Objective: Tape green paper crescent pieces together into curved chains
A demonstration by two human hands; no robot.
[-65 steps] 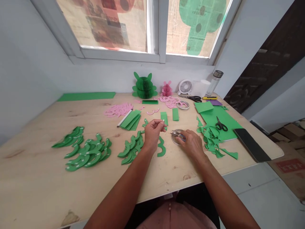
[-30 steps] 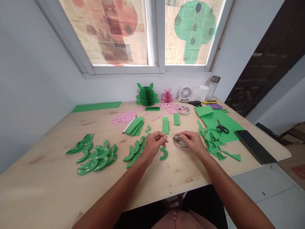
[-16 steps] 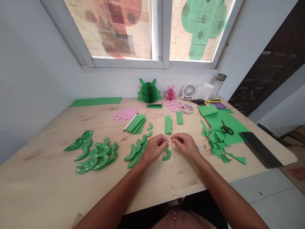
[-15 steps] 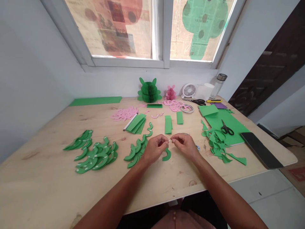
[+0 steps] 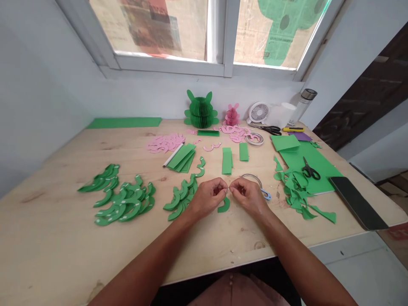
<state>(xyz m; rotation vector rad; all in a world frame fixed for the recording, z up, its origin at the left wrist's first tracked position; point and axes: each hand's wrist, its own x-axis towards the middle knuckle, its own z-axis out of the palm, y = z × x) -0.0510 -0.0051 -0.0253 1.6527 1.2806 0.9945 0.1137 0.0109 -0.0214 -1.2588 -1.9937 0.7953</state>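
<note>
Near the table's front middle, my left hand (image 5: 209, 196) and my right hand (image 5: 247, 194) meet fingertip to fingertip, both pinched closed. Whatever lies between the fingertips is too small to make out. A curved green paper piece (image 5: 225, 205) lies on the table just below the fingertips, partly covered by my left hand. Behind my right hand is a roll of tape (image 5: 258, 180), partly hidden, with a small blue tool (image 5: 265, 194) beside it. Left of my left hand lies a pile of curved green pieces (image 5: 181, 195) with small white strips.
More green curved pieces (image 5: 127, 202) lie at the left. Green scraps (image 5: 298, 189), small scissors (image 5: 310, 168) and a phone (image 5: 358, 203) are at the right. Pink cutouts (image 5: 165, 143), a green paper figure (image 5: 201, 112), a pink one (image 5: 231, 115) and a fan (image 5: 259, 113) stand or lie farther back.
The camera view has shifted slightly downward. My fingertips are closer together, and more of the tape roll and blue tool shows beside my right hand.
</note>
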